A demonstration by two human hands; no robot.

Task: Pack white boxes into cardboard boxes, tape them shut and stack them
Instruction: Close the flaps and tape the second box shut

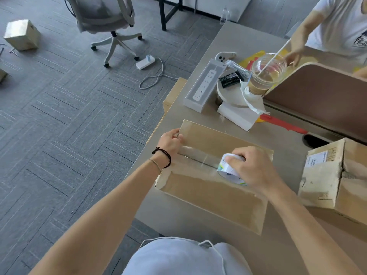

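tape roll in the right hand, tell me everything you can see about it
The tape roll is clear packing tape on a white core printed with green and blue marks. It stands on edge on top of the closed cardboard box, over the middle seam. The right hand grips it from above. A glossy strip runs from it along the seam to the left hand, which holds the strip's end at the box's far edge.

Under me runs a grey carpet floor [59,120] laid in a herringbone pattern. A pale office chair [107,18] on wheels stands on it, near black table legs [164,10]. My beige tabletop [178,207] catches soft daylight.
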